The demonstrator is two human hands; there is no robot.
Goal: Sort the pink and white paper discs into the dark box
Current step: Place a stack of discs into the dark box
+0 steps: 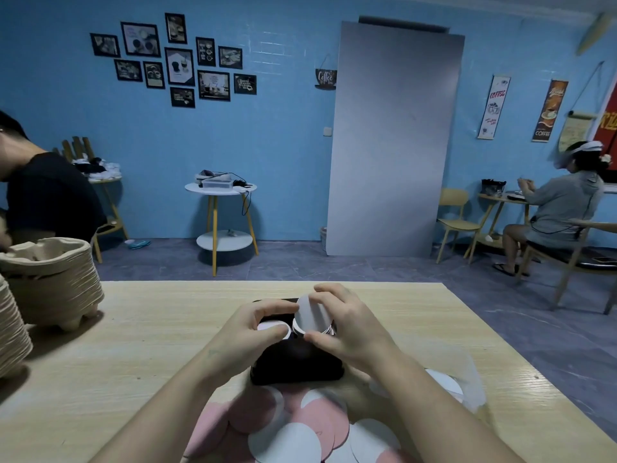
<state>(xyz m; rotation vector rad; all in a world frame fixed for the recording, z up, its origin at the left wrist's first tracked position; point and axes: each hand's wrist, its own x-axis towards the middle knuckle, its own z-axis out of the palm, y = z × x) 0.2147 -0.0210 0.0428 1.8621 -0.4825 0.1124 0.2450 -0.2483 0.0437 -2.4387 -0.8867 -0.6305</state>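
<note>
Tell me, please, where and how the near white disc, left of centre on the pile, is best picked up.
Probably its far rim, from above: the white disc lies flat and thin, seemingly overlapping the pink discs, so that edge should lift easiest. Slip a fingertip under and pinch; the flat face offers no hold.
</note>
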